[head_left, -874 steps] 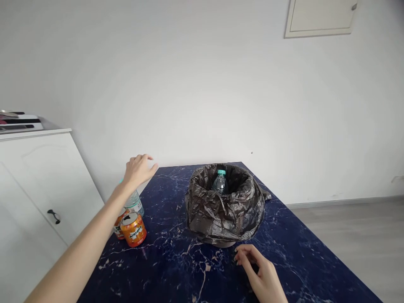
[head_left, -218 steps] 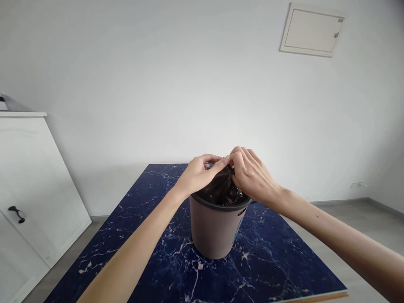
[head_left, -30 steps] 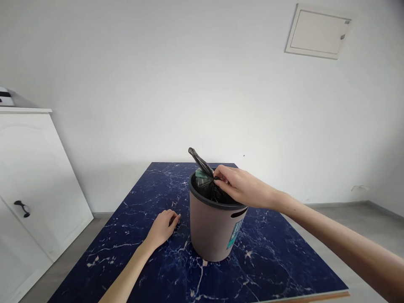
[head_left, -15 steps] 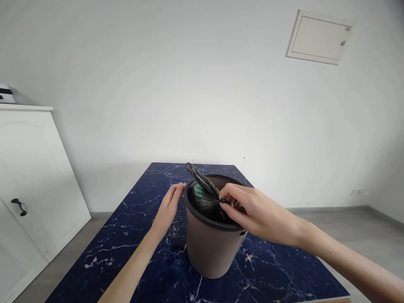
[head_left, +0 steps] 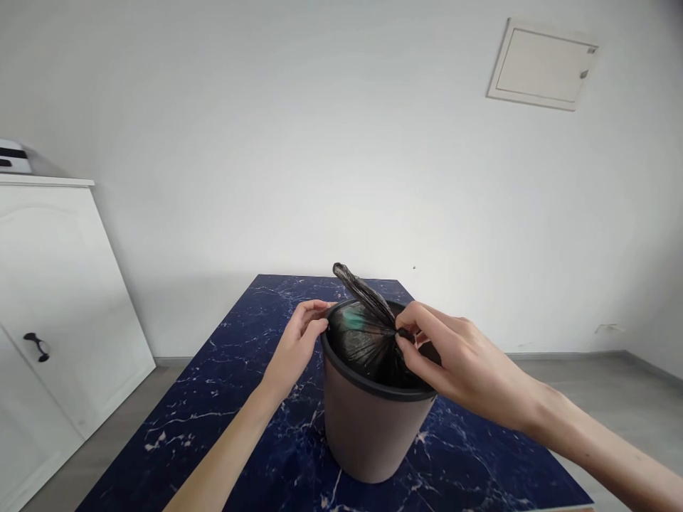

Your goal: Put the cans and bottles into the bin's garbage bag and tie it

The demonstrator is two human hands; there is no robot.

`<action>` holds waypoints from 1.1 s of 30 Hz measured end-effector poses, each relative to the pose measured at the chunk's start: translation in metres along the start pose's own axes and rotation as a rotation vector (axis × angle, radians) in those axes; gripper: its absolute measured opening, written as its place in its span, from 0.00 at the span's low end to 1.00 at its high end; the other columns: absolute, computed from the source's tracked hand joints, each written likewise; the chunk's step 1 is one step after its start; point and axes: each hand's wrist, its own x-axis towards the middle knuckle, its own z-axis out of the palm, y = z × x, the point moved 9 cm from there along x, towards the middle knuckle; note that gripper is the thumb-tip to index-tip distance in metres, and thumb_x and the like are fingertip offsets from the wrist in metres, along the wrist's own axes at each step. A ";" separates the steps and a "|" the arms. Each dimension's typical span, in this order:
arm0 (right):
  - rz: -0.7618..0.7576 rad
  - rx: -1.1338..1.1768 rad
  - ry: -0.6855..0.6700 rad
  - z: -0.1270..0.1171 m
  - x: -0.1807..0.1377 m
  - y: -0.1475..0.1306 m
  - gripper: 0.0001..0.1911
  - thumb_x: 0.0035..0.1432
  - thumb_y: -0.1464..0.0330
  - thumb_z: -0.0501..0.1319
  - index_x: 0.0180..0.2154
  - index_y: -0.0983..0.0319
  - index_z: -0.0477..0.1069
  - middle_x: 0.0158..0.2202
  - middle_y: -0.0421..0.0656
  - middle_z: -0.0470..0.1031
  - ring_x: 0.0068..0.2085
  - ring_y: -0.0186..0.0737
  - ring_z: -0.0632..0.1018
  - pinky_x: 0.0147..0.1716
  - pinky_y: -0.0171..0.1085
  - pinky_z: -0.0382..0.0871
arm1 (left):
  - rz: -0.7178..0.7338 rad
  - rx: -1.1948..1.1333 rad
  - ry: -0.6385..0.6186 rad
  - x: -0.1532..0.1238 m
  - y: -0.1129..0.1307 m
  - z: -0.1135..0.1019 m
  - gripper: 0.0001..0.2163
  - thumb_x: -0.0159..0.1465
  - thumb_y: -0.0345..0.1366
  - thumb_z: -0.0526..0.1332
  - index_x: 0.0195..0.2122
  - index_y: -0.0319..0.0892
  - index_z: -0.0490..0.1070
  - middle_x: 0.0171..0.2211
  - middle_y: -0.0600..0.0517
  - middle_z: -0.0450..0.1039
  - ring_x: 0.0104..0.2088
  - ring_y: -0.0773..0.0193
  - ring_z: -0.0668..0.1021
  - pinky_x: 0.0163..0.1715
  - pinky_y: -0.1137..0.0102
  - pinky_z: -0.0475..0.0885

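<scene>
A taupe waste bin (head_left: 368,427) with a dark rim stands on the blue marbled table (head_left: 224,398). Inside it sits a tied black bin bag (head_left: 363,341), its twisted tail sticking up to the left. My right hand (head_left: 459,363) pinches the bag at its knot, fingers closed on the plastic. My left hand (head_left: 299,345) curls its fingers against the bin's left rim. Something green shows faintly through the bag.
A white cabinet (head_left: 48,299) with a black handle stands at the left, close to the table. A white wall lies behind the table, with a small hatch (head_left: 541,64) at the upper right. Grey floor shows on the right.
My left hand rose from the tabletop to the bin's left rim. My right hand keeps its pinch on the bag's knot, and the bin looks nearer and larger.
</scene>
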 end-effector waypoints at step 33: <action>-0.139 -0.199 0.402 -0.027 0.003 0.006 0.03 0.73 0.70 0.55 0.46 0.56 0.62 0.39 0.44 0.75 0.34 0.40 0.78 0.30 0.39 0.73 | 0.090 0.121 0.138 -0.013 0.001 0.014 0.15 0.76 0.45 0.51 0.61 0.50 0.63 0.65 0.45 0.68 0.67 0.53 0.70 0.60 0.60 0.74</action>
